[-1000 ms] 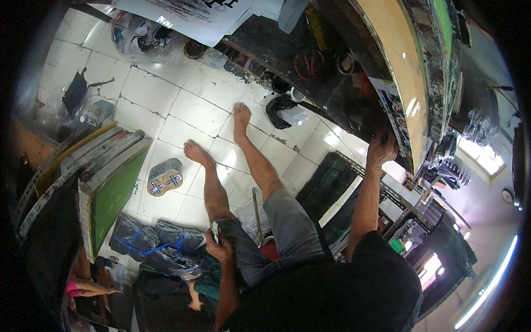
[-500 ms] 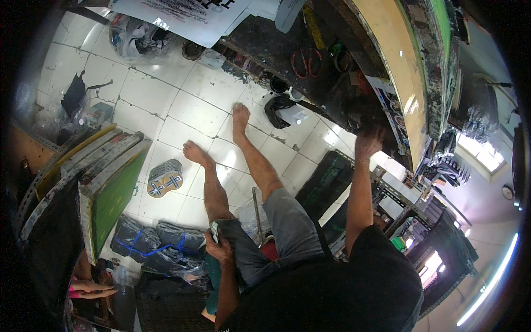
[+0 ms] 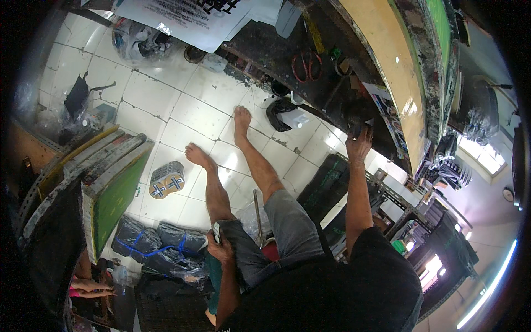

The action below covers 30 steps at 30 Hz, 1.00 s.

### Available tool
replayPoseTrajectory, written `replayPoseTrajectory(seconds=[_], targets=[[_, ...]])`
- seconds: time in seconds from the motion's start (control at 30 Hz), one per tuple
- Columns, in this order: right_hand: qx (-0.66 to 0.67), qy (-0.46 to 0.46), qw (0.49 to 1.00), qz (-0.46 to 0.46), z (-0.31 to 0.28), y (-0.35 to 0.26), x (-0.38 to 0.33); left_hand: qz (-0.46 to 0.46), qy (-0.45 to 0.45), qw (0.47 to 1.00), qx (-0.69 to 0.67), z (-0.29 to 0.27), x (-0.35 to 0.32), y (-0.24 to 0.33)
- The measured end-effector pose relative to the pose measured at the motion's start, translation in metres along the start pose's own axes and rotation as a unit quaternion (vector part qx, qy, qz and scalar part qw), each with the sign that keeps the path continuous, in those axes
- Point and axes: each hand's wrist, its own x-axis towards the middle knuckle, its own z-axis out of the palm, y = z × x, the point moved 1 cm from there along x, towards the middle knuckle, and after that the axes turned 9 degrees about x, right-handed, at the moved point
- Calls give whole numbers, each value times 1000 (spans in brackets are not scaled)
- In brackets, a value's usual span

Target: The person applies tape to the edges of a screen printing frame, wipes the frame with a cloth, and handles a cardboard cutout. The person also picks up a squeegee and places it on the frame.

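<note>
My left hand (image 3: 222,250) rests by my left thigh. Its fingers are closed around a small whitish object (image 3: 216,233), too small to name. My right hand (image 3: 359,146) is stretched out to the right, at the edge of a dark, stained worktable (image 3: 265,47). Its fingers are curled, with a small greyish tip showing beside them; I cannot make out what they hold. Red-handled scissors (image 3: 307,66) and a dark tape roll (image 3: 343,65) lie on the worktable, left of the right hand. Printed sheets (image 3: 381,102) lie close to that hand.
Large framed panels (image 3: 406,83) lean at the right; more frames (image 3: 119,193) stand at the left. A stack of patterned cut pieces (image 3: 167,180) sits on the tiled floor by my feet. Black wrapped bundles (image 3: 157,240) lie lower left. Another person's hand (image 3: 94,288) shows at lower left.
My right hand, blurred before, has moved slightly left along the worktable's edge and now shows more clearly. My left hand keeps its hold on the small whitish object.
</note>
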Motion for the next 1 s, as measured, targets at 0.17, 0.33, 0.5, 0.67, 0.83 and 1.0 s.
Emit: replayPoseTrajectory(seconds=[0.17,0.33,0.5,0.67,0.83,1.0], targets=[[3,6,1000,-30,4,9,2,2,4,1000,23,3,-1,-4],[18,22,999,-30,6,3,1,-11,0,999,30,4,-2,2],[25,7,999,-23,-5,-11,0,-24,-22,999,31,2,-2,6],[147,-7,989,-22,-17,-75,-14,-25,-31,999,-11,5,-2,18],[541,-335,770,47,-54,-197,-36,-252,-265,888,-277,29,33,107],[578,-416,702,-3,-81,-254,-45,-123,-267,847,-443,69,65,188]])
